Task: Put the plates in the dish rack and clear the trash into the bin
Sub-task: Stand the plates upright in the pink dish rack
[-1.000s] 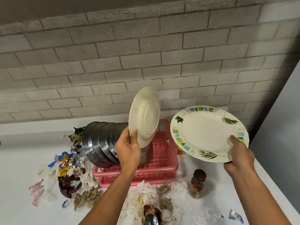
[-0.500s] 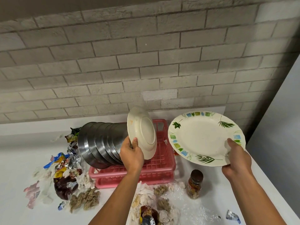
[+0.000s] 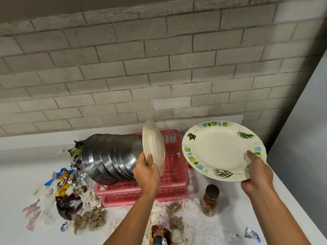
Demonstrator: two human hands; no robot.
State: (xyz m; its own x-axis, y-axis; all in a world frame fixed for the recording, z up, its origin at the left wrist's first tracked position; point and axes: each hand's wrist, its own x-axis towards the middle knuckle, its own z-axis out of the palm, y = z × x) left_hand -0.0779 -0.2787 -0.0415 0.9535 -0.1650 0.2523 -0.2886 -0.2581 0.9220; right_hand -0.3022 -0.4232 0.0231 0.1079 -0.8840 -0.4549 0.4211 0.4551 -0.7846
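A grey brick wall [image 3: 134, 68] rises behind a white worktop [image 3: 21, 167], which ends at a plain wall on the right. A pink dish rack [image 3: 174, 175] stands near the back of the worktop, with a row of steel plates [image 3: 109, 158] on edge in its left half and its right half free. The left hand [image 3: 146, 171] is clamped on the lower rim of a plain cream plate [image 3: 153, 144], held upright just beside the steel row, over the rack. The right hand [image 3: 257, 175] grips the near rim of a leaf-patterned plate [image 3: 219, 149], tilted in the air right of the rack. Crumpled wrappers and tissue [image 3: 67, 193] litter the worktop left of and in front of the rack. A small brown-lidded jar [image 3: 210, 200] stands by the rack's front right corner.
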